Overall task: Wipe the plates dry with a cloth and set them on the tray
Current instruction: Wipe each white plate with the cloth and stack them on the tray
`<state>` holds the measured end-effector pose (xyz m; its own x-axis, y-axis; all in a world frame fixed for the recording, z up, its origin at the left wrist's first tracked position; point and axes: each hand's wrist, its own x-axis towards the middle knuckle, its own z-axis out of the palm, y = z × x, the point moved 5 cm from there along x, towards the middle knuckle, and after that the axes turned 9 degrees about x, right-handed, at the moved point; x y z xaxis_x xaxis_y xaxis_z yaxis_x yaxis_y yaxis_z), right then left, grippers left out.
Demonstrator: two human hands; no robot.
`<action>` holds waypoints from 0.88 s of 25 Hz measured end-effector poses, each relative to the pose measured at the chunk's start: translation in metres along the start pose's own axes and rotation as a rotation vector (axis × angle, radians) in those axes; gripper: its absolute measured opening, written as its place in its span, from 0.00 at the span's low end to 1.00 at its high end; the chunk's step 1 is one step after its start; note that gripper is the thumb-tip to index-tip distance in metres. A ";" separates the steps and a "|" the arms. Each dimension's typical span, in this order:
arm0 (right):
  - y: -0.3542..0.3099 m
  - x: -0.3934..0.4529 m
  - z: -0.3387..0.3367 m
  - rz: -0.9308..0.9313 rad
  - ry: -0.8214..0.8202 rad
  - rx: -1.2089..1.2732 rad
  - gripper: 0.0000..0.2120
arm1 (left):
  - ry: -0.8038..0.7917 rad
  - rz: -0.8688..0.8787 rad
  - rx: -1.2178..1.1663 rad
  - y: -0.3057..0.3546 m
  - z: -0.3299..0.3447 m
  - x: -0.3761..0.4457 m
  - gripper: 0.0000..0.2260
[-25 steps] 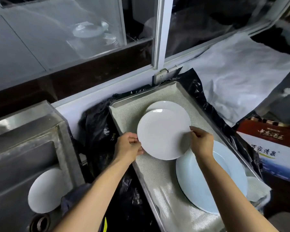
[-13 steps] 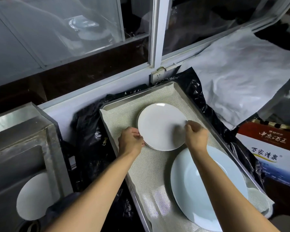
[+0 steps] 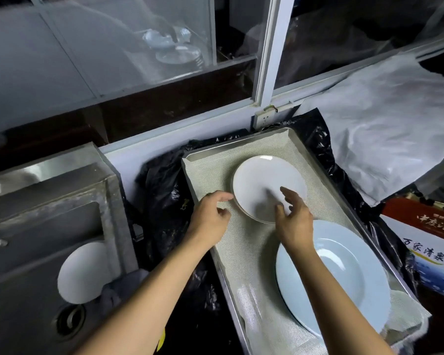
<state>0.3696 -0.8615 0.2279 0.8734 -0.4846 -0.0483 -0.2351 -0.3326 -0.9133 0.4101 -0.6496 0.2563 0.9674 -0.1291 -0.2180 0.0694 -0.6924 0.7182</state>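
Fingers of both your hands are loose and hold nothing. Your left hand [image 3: 210, 213] hangs just beside the left rim of the small white plate [image 3: 267, 183], its fingers a little bent, the tips very near the rim; if they touch it, I cannot tell. Your right hand [image 3: 292, 219] hovers over the near part of the same plate with the fingers spread and relaxed, and it throws a shadow on the white surface.

You have the small white plate lying flat on the far half of the metal tray [image 3: 241, 152], on the beige mesh liner [image 3: 210, 170] that covers the tray bottom. Under its near rim another rim is visible, so it seems to lie on a second plate. On the near half of the tray rests a large pale blue plate [image 3: 356, 283], partly hidden by your right forearm; it sits near the small plate.

To your left is a steel sink [image 3: 49, 201], and one more white plate [image 3: 80, 272] leans inside it, with a grey cloth [image 3: 123, 285] just beside it. Black plastic sheet [image 3: 164, 201] lies between the sink and the tray. At the right stands a printed carton [image 3: 426, 247]
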 end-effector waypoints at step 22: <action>-0.130 -0.256 0.209 -0.218 -0.367 0.121 0.15 | 0.278 -0.110 -0.065 -0.203 -0.214 -0.219 0.17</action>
<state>0.2660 -0.5257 0.2744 0.9958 -0.0867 0.0301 0.0039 -0.2871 -0.9579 0.2363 -0.3290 0.2997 0.9821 0.1498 -0.1139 0.1843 -0.6433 0.7431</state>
